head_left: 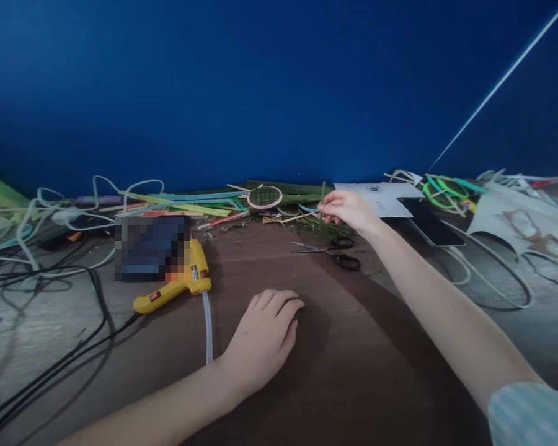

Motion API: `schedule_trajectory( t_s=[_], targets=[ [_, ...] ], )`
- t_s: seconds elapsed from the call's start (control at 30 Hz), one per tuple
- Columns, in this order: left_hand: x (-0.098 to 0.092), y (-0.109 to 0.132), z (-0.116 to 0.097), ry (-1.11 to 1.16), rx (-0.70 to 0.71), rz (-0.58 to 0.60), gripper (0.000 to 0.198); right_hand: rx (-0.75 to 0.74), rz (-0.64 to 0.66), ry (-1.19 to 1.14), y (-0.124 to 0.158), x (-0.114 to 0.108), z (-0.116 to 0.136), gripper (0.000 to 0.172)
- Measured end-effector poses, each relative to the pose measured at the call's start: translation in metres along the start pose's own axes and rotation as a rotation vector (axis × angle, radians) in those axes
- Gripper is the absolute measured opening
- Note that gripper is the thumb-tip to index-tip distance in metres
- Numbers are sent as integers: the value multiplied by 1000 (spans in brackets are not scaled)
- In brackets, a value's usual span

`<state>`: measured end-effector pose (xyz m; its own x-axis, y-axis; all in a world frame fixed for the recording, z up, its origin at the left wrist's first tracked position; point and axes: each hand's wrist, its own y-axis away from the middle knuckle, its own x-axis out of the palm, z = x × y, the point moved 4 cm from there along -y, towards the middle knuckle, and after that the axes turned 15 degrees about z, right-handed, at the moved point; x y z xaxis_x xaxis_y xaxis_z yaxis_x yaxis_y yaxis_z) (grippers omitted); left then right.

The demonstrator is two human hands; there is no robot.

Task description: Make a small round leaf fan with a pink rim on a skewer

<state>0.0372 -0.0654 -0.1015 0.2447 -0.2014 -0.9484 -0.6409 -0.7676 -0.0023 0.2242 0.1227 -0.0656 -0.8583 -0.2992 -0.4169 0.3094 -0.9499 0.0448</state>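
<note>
My left hand (265, 334) lies flat, palm down, on the brown table surface (353, 371), fingers together and stretched forward, holding nothing. My right hand (348, 209) reaches to the far side of the table and pinches a thin green strip (323, 193) that stands up from a pile of green leaf strips (302, 198). A small round woven green disc (265, 197) lies just left of that hand. Black-handled scissors (330, 253) lie on the table just below the right hand.
A yellow glue gun (177, 286) with a clear glue stick (208, 325) lies left of my left hand. Coloured paper strips (190, 207), white and black cables (51, 248), a dark phone (430, 222), white paper (381, 197) and green loops (446, 186) line the blue wall.
</note>
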Motion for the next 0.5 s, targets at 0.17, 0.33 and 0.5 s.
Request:
schedule_trajectory(
  t_s=[0.17, 0.33, 0.5],
  targets=[
    [-4, 0, -1, -15, -1, -61, 22, -33, 246, -46, 12, 27, 17, 17],
    [-5, 4, -13, -140, 122, -115, 18, -39, 583, 89, 41, 85, 23, 18],
    [-6, 5, -17, -214, 105, -121, 24, -274, 442, 319, 65, 109, 17, 17]
  ],
)
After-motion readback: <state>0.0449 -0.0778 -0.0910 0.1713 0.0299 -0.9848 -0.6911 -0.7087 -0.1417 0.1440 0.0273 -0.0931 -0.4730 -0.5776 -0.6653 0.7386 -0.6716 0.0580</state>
